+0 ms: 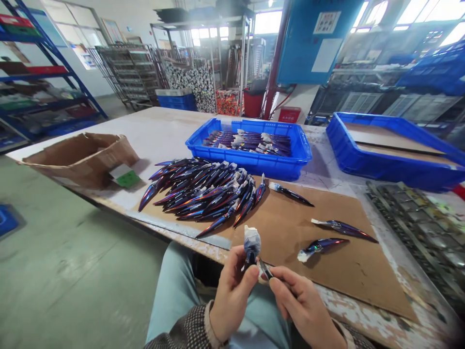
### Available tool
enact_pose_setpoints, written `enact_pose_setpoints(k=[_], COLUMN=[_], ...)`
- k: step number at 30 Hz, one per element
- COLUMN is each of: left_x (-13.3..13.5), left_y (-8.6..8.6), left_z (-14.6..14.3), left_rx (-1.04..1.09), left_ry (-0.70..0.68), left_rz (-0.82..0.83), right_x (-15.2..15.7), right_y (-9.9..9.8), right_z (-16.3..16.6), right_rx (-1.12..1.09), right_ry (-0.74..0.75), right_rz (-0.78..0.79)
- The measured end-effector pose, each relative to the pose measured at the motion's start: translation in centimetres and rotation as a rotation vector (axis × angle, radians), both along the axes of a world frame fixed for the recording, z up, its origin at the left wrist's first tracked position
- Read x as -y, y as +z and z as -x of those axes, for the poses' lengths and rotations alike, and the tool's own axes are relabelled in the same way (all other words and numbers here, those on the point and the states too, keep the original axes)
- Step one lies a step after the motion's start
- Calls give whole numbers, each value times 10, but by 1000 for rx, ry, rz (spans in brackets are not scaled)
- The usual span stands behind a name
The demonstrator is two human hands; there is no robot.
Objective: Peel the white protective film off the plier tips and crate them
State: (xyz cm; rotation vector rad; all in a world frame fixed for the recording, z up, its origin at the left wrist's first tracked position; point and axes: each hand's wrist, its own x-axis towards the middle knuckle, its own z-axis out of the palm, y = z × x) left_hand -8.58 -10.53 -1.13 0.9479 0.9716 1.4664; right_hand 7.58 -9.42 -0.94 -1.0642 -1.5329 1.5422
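Note:
My left hand (232,291) is closed, holding a dark glossy fishing lure (252,242) upright, its top end wrapped in whitish tape. My right hand (303,303) pinches a slim knife-like tool (266,269), its tip close to the lure's lower part; whether they touch I cannot tell. Just beyond my hands, a big heap of similar dark purple-blue lures (203,189) with taped ends covers the left of a cardboard sheet (348,276). One separate lure (292,195) lies right of the heap. Farther right rest two more, an upper lure (347,230) and a lower lure (325,246).
Behind the heap stands a blue crate (250,162) with rows of lures inside. Another blue crate (392,169) holding boards sits at right, near a metal rack of parts (417,237). An open cardboard box (83,162) occupies the table's left side.

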Motion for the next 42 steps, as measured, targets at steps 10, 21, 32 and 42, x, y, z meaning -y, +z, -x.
enact_pose_setpoints(k=[10,21,32,42], left_x=[8,15,21,-44], left_y=[-3,-4,-9,62], left_z=[-1,-1,37,29], left_rx=[-7,-65,-428,-990], left_ry=[-33,-123,-154,-289], left_rz=[0,-54,-120,-327], right_x=[0,-2,-43,-63], right_y=[-2,11,48,40], right_z=[5,4,-47,-81], right_rx=[-39,-26,434,477], right_ry=[-72,-194,135,-69], right_rz=[7,-183,-525,-495])
